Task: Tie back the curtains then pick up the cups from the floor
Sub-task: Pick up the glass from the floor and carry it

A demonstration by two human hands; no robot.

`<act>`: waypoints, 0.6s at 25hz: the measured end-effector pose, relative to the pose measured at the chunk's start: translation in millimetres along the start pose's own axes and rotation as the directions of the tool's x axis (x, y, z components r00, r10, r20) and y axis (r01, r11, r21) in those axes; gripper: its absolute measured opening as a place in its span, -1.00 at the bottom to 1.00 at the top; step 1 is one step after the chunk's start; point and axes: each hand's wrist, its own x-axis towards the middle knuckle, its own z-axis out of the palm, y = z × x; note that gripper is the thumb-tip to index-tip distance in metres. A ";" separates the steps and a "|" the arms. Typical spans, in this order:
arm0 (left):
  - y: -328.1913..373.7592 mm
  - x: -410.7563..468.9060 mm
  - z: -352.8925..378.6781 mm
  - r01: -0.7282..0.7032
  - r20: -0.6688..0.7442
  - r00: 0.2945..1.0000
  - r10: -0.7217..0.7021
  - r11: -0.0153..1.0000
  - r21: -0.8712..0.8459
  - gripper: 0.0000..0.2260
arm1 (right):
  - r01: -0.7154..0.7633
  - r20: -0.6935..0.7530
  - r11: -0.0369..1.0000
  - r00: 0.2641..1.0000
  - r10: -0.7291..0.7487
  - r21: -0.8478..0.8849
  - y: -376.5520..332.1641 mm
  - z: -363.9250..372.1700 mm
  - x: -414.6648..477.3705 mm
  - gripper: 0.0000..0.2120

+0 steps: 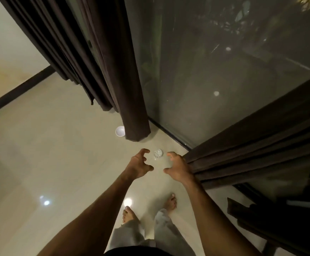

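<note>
Dark brown cloth frames what I'm watching: one curtain [132, 89] hangs gathered into a column beyond the left hand [141, 164], and the other curtain [252, 145] falls in folds just beside the back of the right hand [177, 167] — whether it brushes the knuckles I cannot tell. Both drapes sit clear of the glass pane [224, 71], which I take to mean the curtain part is dealt with, though I see no tie on either. The clear glass cup [158, 153] sits on the floor [58, 154] just past the fingertips, in the gap between the two hands. The white cup [120, 131] stands farther out, beyond and to the left of the left hand, right by the foot of the gathered curtain. Both arms reach forward and down, palms turned towards each other, thumbs nearly facing, fingers hooked and spread like claws — empty, gripping nothing. I judge that shape as a pre-set for closing round the glass cup from both sides
</note>
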 end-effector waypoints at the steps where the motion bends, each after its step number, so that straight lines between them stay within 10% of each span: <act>1: 0.7 12.2 3.6 0.007 0.008 1.000 -0.007 1.000 0.003 -0.38 | -0.005 0.017 1.000 1.000 0.005 0.000 5.5 1.4 13.3 -0.32; 15: -189.5 326.5 117.4 0.144 0.061 0.987 -0.146 0.989 0.029 -0.21 | -0.207 0.026 0.972 0.978 0.205 0.108 176.9 191.7 315.8 -0.17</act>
